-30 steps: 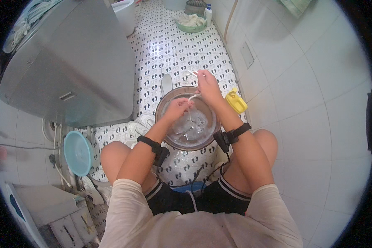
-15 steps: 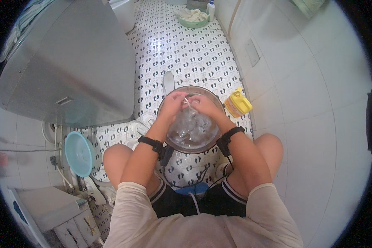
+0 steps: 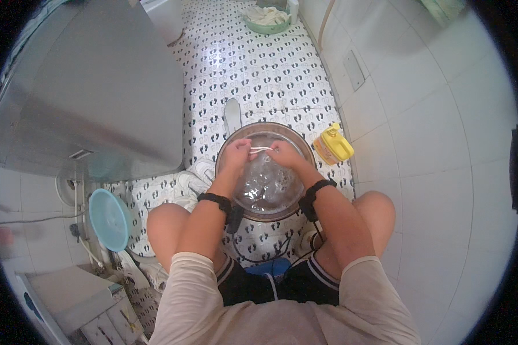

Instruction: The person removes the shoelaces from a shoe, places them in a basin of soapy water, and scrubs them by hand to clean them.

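A white shoelace (image 3: 262,149) is stretched in a short span between my two hands, over a round basin (image 3: 227,203) of sudsy water (image 3: 265,183). My left hand (image 3: 237,154) pinches one end of the span near the basin's left side. On the other side my right hand (image 3: 284,154) grips the shoelace between thumb and fingers. Whether more of the lace hangs into the water I cannot tell. White shoes (image 3: 194,179) lie on the floor just left of the basin. A pale insole-shaped piece (image 3: 232,115) lies beyond its far rim.
A yellow jug (image 3: 332,146) stands right of the basin by the tiled wall (image 3: 426,144). A light blue basin (image 3: 108,221) leans at the left, below a large grey cabinet-like appliance (image 3: 98,86). Far ahead, a green basin (image 3: 265,29) holds pale cloth.
My hands have moved slightly apart and nearer to me. The shoelace, bunched between my fingers before, is now drawn out sideways between them.
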{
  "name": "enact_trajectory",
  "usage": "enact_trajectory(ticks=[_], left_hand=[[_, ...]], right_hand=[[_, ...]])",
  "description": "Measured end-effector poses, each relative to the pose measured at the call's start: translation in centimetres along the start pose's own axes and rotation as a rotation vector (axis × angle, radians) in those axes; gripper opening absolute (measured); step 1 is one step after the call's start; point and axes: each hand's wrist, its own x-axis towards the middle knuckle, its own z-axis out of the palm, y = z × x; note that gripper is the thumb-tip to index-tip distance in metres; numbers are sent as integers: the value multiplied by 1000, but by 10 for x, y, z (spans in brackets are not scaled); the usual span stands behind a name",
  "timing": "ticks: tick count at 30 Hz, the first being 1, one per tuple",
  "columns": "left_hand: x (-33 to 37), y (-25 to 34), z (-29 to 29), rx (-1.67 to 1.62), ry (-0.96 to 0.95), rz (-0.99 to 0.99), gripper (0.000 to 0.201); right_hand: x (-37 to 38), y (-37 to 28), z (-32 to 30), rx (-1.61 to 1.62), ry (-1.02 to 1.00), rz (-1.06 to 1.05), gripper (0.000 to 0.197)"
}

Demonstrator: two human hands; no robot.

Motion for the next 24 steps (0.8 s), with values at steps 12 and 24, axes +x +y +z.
enact_trajectory(ticks=[12,24], left_hand=[[28,-50,-16,85,58,-205,16],[27,-50,17,141,90,-323,13]], right_hand=[[7,29,21,141,94,234,43],[21,41,47,492,48,393,33]])
